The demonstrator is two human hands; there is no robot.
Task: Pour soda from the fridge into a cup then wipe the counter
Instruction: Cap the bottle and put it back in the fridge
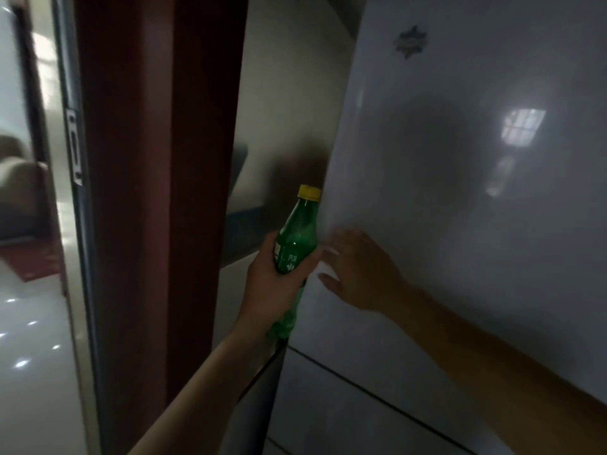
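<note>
A green soda bottle [295, 238] with a yellow cap stands upright in my left hand [272, 287], whose fingers wrap round its labelled middle. It is just left of the white fridge door [460, 192], close to the door's left edge. My right hand [358, 274] lies flat with straight fingers against the fridge door, beside the bottle. The door looks closed against the fridge body. No cup or counter is in view.
A dark red door frame [157, 192] stands left of the fridge, with a narrow gap and pale wall [285, 110] between them. Further left a doorway opens onto a shiny tiled floor [29, 339] and a sofa [16, 178]. A lower fridge door [345, 415] sits below.
</note>
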